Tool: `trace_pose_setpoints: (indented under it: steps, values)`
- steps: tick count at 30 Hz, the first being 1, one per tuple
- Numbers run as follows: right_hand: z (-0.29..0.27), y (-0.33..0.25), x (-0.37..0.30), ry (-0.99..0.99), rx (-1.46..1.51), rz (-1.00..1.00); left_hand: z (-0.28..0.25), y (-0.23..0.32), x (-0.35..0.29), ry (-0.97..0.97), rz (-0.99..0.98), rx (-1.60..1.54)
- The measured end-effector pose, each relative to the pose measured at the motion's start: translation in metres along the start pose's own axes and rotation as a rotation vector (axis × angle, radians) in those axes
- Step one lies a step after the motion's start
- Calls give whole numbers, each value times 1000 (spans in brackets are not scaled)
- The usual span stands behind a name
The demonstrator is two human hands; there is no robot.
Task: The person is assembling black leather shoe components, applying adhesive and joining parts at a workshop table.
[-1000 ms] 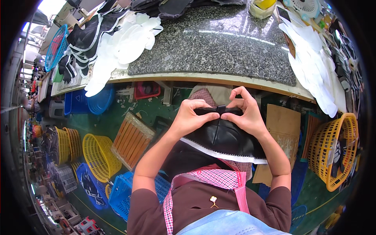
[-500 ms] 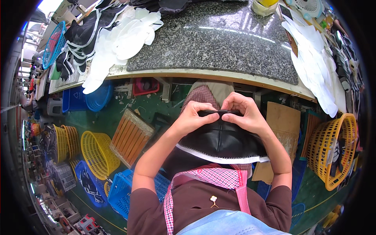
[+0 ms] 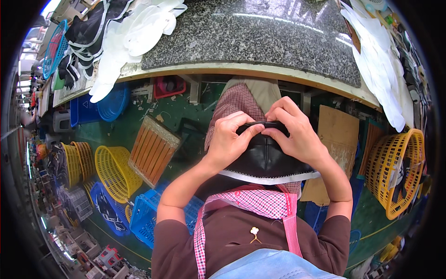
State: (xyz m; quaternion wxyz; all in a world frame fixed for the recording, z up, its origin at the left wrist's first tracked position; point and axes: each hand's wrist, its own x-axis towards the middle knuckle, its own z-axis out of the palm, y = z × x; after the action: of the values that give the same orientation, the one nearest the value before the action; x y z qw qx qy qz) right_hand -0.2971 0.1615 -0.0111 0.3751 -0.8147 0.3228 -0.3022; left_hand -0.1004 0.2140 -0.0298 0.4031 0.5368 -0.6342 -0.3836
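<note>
A black, leather-like sewn piece (image 3: 266,159) hangs over my lap, with a seam down its middle and a white stitched band along its lower edge. My left hand (image 3: 234,139) pinches its top edge between thumb and fingers, just left of the seam. On the other side of the seam my right hand (image 3: 292,132) grips the same edge, fingers curled over it and thumb pressed in front. The two thumbs nearly meet. The fingers hide part of the folded edge.
Ahead stands a table with a speckled stone top (image 3: 241,42). White cut pieces (image 3: 144,35) lie at its left, more white sheets (image 3: 376,69) at its right. Around me are a yellow basket (image 3: 116,172), a wooden slatted stool (image 3: 153,151), a blue crate (image 3: 148,216) and an orange-yellow basket (image 3: 395,174).
Both hands have risen slightly with the black piece. The right fingers have bunched closer over the top edge by the seam. The view has shifted, so the table sits higher.
</note>
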Motion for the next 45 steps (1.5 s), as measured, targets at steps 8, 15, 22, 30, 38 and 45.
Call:
trace_pose_setpoints:
  steps: [8,15,22,30,38,45]
  values:
    - [17,1,-21,166,-207,-100,17,-1,-16,150,-89,-167]
    - [5,5,-14,-46,68,208,9,-8,-12,64,-109,-205]
    - [13,21,-8,39,420,261,4,-19,0,-75,-309,-582]
    - [-5,16,-5,-123,338,356,-5,-17,6,-44,35,-158]
    - [-10,-6,-8,-142,168,282,-21,15,3,-308,-79,-37]
    - [1,16,-22,-205,722,439,-14,-4,-3,-313,-255,-538]
